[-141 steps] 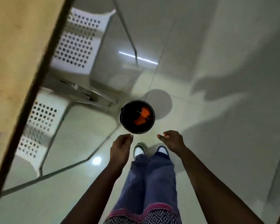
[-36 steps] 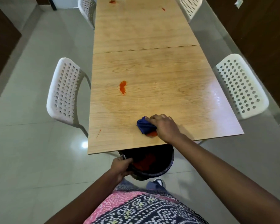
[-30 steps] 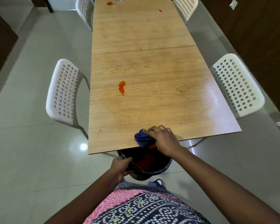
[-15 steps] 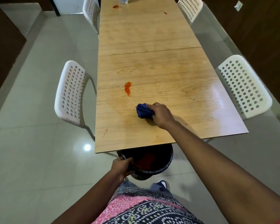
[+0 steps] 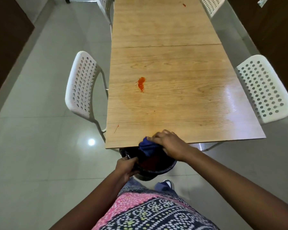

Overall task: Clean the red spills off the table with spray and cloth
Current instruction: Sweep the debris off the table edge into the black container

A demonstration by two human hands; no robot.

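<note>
The right hand (image 5: pixel 169 143) grips the blue cloth (image 5: pixel 146 146) at the table (image 5: pixel 173 100) edge and should sweep the mess into the black bin (image 5: pixel 156 168), which the left hand (image 5: pixel 125 166) holds steady by its rim.

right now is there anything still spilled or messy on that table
Yes. A red-orange spill sits left of centre on the table. A thin red streak marks the near left corner, and a small red spot lies at the far end. The right hand holds the blue cloth at the near edge.

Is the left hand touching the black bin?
Touching. The head view shows the left hand with fingers curled over the bin rim.
</note>
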